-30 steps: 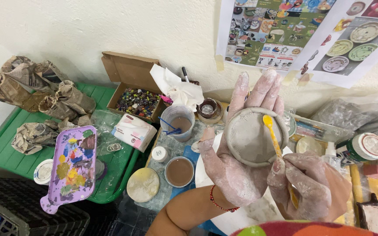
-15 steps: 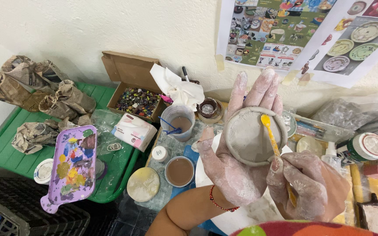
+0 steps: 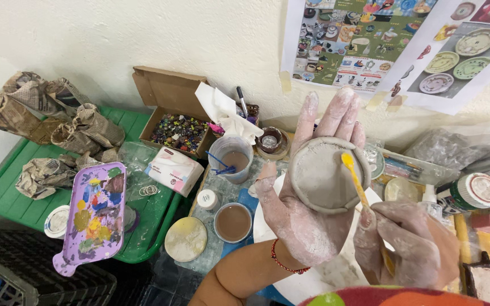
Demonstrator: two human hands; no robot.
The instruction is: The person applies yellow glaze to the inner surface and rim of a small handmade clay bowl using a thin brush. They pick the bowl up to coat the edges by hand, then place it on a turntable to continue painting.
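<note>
Cluttered with craft supplies, our worktable sits against a pale plastered wall hung with printed sheets of pottery pictures. From the left we see a green lid, a purple paint palette, a cardboard box of beads and cups of murky water. Our left hand, fingers spread upward, cradles a round grey clay dish on its palm, its hollow facing us. Our right hand pinches a yellow tool, its long axis slanting up-left, tip on the dish's upper right rim.
</note>
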